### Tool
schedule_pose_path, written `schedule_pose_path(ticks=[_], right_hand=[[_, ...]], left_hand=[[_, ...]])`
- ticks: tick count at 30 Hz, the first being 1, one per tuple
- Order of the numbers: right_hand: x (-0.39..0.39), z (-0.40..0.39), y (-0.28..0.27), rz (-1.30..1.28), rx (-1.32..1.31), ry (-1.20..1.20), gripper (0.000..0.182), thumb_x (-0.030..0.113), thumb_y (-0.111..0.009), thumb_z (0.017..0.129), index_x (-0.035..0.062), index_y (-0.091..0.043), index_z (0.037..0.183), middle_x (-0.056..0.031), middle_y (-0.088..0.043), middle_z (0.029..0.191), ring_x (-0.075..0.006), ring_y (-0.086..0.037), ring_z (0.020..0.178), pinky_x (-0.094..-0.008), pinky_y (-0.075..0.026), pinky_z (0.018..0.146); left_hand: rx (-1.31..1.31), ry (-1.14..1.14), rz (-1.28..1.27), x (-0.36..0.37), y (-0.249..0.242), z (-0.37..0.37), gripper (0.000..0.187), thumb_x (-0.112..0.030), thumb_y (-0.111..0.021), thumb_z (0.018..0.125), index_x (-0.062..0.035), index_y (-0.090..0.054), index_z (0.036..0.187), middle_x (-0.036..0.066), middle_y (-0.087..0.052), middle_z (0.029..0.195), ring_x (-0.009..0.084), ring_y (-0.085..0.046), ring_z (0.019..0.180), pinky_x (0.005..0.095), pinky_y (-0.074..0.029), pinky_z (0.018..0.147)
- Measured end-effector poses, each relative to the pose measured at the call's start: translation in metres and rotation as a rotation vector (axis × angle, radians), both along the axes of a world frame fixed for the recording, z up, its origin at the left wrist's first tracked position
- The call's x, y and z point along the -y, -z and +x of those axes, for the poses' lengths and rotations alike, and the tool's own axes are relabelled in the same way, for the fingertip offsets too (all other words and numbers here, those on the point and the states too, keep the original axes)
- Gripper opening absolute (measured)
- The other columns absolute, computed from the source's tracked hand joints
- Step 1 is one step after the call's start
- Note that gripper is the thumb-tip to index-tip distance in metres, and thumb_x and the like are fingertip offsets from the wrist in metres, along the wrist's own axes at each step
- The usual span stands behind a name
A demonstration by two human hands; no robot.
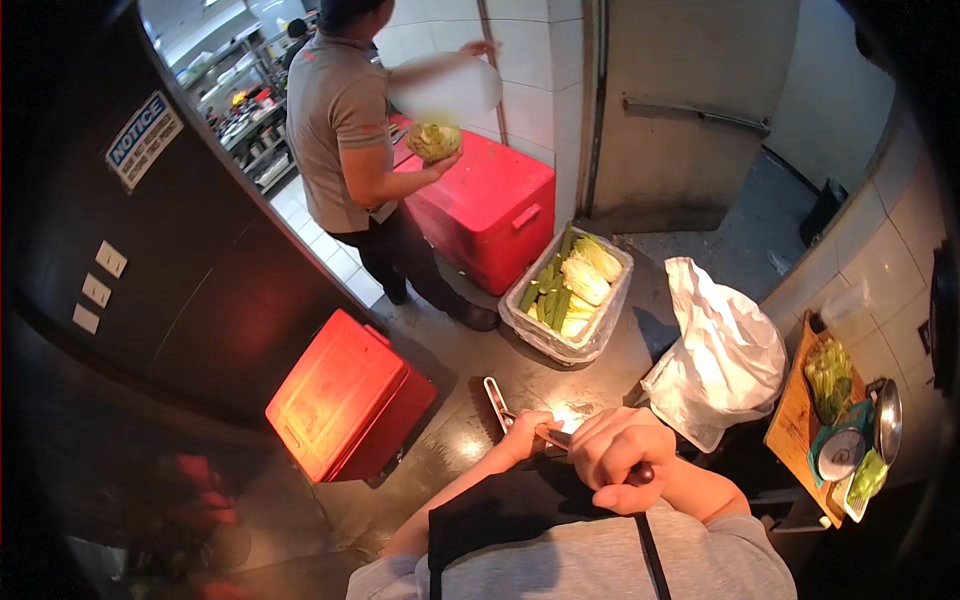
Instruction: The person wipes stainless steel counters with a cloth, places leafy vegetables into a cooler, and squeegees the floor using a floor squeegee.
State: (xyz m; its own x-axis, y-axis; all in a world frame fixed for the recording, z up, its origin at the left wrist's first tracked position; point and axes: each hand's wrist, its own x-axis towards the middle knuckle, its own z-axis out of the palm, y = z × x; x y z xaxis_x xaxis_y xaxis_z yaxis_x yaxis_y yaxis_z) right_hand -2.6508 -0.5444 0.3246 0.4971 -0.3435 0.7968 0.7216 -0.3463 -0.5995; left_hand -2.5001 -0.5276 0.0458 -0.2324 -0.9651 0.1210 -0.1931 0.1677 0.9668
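Note:
Close to my chest, my right hand (625,455) is closed in a fist around the dark handle of a knife (555,436). My left hand (530,436) is closed near the knife's other end, and the tip of a peeler-like tool with a white loop (495,403) sticks out beyond its fingers. Whether the left fingers pinch the blade or that tool is hard to tell. Past my hands, a lined tub (615,330) on the floor holds napa cabbages (585,280) and green stalks (548,290).
A co-worker (345,120) stands by a large red cooler (480,200), holding a cabbage in a bag (434,142). A smaller red cooler (335,395) is at left. White sack (720,350) and cutting board (790,430) with vegetables stand at right.

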Motion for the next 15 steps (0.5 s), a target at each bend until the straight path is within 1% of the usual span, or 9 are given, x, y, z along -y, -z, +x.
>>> schedule_pose_path(ticks=[3, 4, 7, 8, 11, 12, 15], right_hand=[[-0.007, 0.004, -0.001, 0.022, -0.014, -0.012, 0.021, -0.001, -0.061, 0.077, 0.0047, -0.041, 0.074, -0.0050, -0.049, 0.052, -0.0178, -0.045, 0.039, -0.0281, -0.037, 0.039], [-0.010, 0.007, -0.001, 0.055, 0.005, -0.026, 0.023, -0.005, -0.063, 0.072, 0.0045, -0.042, 0.072, -0.0044, -0.048, 0.052, -0.0183, -0.046, 0.040, -0.0292, -0.031, 0.040], [-0.017, 0.013, -0.004, 0.059, -0.013, -0.051, 0.023, -0.005, -0.063, 0.072, 0.0045, -0.042, 0.073, -0.0039, -0.048, 0.052, -0.0179, -0.046, 0.040, -0.0289, -0.031, 0.039], [-0.019, 0.016, -0.007, 0.014, -0.039, -0.004, 0.023, 0.006, -0.062, 0.080, 0.0067, -0.040, 0.073, -0.0023, -0.048, 0.049, -0.0153, -0.046, 0.037, -0.0268, -0.036, 0.037], [-0.024, 0.028, -0.010, 0.032, -0.050, -0.048, 0.024, 0.007, -0.062, 0.080, 0.0073, -0.039, 0.073, -0.0018, -0.049, 0.049, -0.0146, -0.046, 0.037, -0.0265, -0.037, 0.037], [-0.023, 0.031, -0.007, 0.041, -0.035, -0.086, 0.023, -0.002, -0.063, 0.075, 0.0048, -0.042, 0.074, -0.0031, -0.047, 0.051, -0.0166, -0.045, 0.039, -0.0276, -0.033, 0.038], [-0.021, 0.041, -0.010, 0.043, -0.048, -0.108, 0.023, -0.002, -0.063, 0.075, 0.0049, -0.041, 0.074, -0.0029, -0.047, 0.051, -0.0163, -0.045, 0.039, -0.0274, -0.033, 0.038]], left_hand=[[0.013, -0.004, -0.069, -0.005, -0.009, 0.002, 0.034, -0.010, -0.066, 0.077, -0.0018, -0.043, 0.054, 0.016, -0.042, 0.052, 0.0258, -0.038, 0.046, 0.0339, -0.034, 0.045], [0.049, -0.011, -0.136, -0.006, -0.007, 0.004, 0.034, -0.009, -0.066, 0.077, -0.0022, -0.042, 0.054, 0.017, -0.041, 0.051, 0.0287, -0.040, 0.046, 0.0345, -0.035, 0.045], [0.008, 0.014, -0.107, -0.012, -0.011, 0.009, 0.034, -0.008, -0.067, 0.075, -0.0031, -0.041, 0.053, 0.016, -0.040, 0.051, 0.0287, -0.041, 0.046, 0.0348, -0.035, 0.045], [-0.184, 0.044, -0.024, -0.013, -0.007, 0.009, 0.032, -0.008, -0.067, 0.074, -0.0041, -0.041, 0.054, 0.015, -0.041, 0.051, 0.0284, -0.040, 0.045, 0.0349, -0.035, 0.045], [0.080, -0.061, -0.167, -0.019, -0.004, 0.017, 0.028, -0.009, -0.067, 0.073, -0.0040, -0.044, 0.056, 0.015, -0.043, 0.053, 0.0288, -0.042, 0.046, 0.0349, -0.036, 0.045], [0.074, -0.068, -0.146, -0.020, -0.006, 0.019, 0.022, -0.009, -0.067, 0.072, -0.0037, -0.048, 0.060, 0.015, -0.045, 0.055, 0.0313, -0.044, 0.049, 0.0350, -0.037, 0.047], [0.022, -0.079, -0.158, -0.021, -0.014, 0.026, 0.019, -0.007, -0.066, 0.070, -0.0039, -0.050, 0.061, 0.016, -0.045, 0.056, 0.0330, -0.044, 0.051, 0.0347, -0.038, 0.048]])
